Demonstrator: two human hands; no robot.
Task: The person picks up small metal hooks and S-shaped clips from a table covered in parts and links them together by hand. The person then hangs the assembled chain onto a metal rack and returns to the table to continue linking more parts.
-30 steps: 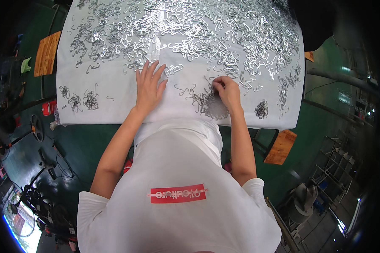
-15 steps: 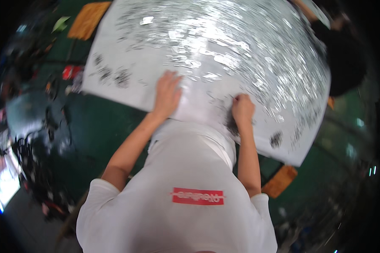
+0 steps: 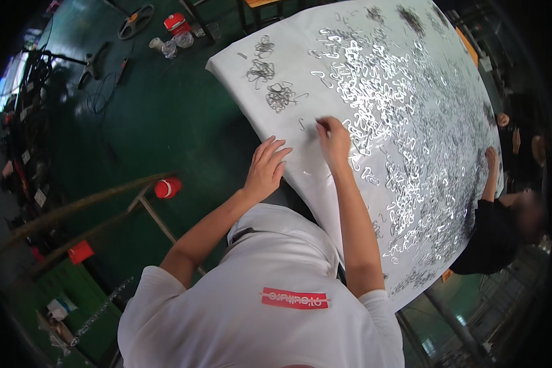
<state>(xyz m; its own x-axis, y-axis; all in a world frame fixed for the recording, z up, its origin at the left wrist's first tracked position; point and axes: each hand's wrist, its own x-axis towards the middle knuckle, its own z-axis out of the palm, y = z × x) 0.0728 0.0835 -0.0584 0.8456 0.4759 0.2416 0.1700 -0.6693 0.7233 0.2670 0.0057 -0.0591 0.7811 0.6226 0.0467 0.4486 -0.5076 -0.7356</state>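
Many S-shaped metal hooks [image 3: 374,92] lie spread over a white-covered table [image 3: 316,58]. My right hand [image 3: 335,144] is over its left part, with thumb and forefinger pinched together. A small dark bit shows at those fingertips, too small to name. Just left of them lies a single S-hook [image 3: 301,124]. Beyond it, three small heaps sit in a row along the left edge, the nearest being a tangled heap of hooks [image 3: 280,97]. My left hand [image 3: 266,167] is at the table's near-left edge, fingers stretched and slightly apart, holding nothing.
At the right side, a person in a black top [image 3: 494,236] reaches over the table with one hand [image 3: 491,159] near the hooks. To the left, a red container [image 3: 167,187] stands by a metal rail [image 3: 86,199]. A red-and-white object [image 3: 176,24] is beyond the far-left corner.
The view has turned, bringing the table's left edge closer. My right hand has left a dark heap and is now beside the lone hook. My left hand has shifted from the tabletop to its edge.
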